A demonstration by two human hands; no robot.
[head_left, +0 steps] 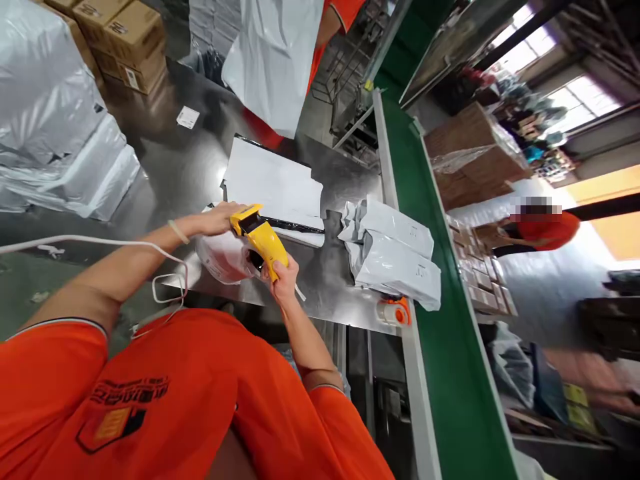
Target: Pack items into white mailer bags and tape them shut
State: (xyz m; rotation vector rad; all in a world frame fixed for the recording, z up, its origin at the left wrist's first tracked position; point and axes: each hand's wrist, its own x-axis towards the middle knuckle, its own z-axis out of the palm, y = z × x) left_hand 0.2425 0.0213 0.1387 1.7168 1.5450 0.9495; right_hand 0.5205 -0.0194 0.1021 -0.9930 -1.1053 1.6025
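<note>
My right hand [284, 275] is wrapped round the handle of a yellow handheld device [267, 245]. My left hand [220, 219] reaches to the front end of that device; its fingertips are partly hidden there, so I cannot tell what they grip. Under both hands lies a white plastic-wrapped package [223, 257] near the table's front edge. Just beyond it, a stack of flat white mailer bags [275, 183] rests on the metal table [167, 150].
White wrapped parcels [55, 127] are piled at the left. Two white packages [395, 253] overlap the green conveyor [450, 373]; an orange tape dispenser [400, 312] sits beside it. Across the table, a person's arm [327, 25] is beside a large white bag [280, 60]. A white cable [100, 240] crosses my left arm.
</note>
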